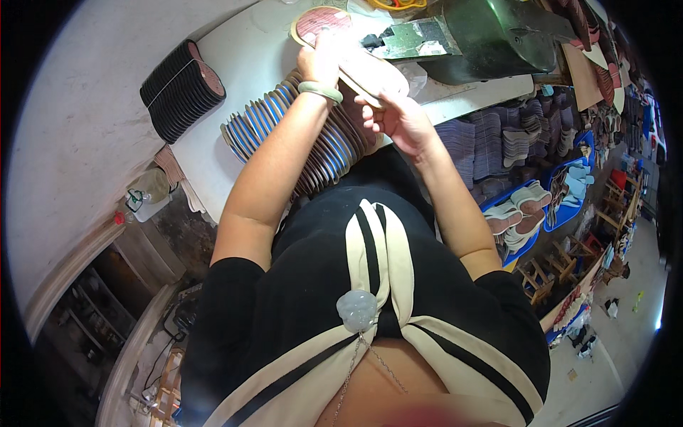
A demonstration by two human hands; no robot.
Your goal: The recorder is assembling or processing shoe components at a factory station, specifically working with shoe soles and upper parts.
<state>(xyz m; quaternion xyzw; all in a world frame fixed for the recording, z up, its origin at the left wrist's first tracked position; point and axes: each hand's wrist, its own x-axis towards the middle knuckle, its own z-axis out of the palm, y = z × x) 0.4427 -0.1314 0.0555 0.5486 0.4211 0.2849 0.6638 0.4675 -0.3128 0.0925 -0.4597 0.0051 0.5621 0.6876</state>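
A pale shoe insole (384, 77) with a reddish heel end lies across the white worktable's far side, brightly lit by glare. My left hand (319, 60), below a pale green bangle, closes over its narrow middle. At the insole's near right edge, my right hand (404, 127) pinches the rim, its other fingers curled below. Just beyond the insole stands a green machine (498, 35) with a worn flat plate (420, 39). Under my left forearm runs a long row of insoles (249, 128) standing on edge, with blue and tan rims; the forearm hides part of it.
A tied bundle of black insoles (174, 99) sits on the table (213, 153) at left, beside the wall. Grey insole stacks (487, 142) lie to the right, with blue crates (526, 245) of insoles nearer me. A yellow basket (398, 4) shows at the far edge.
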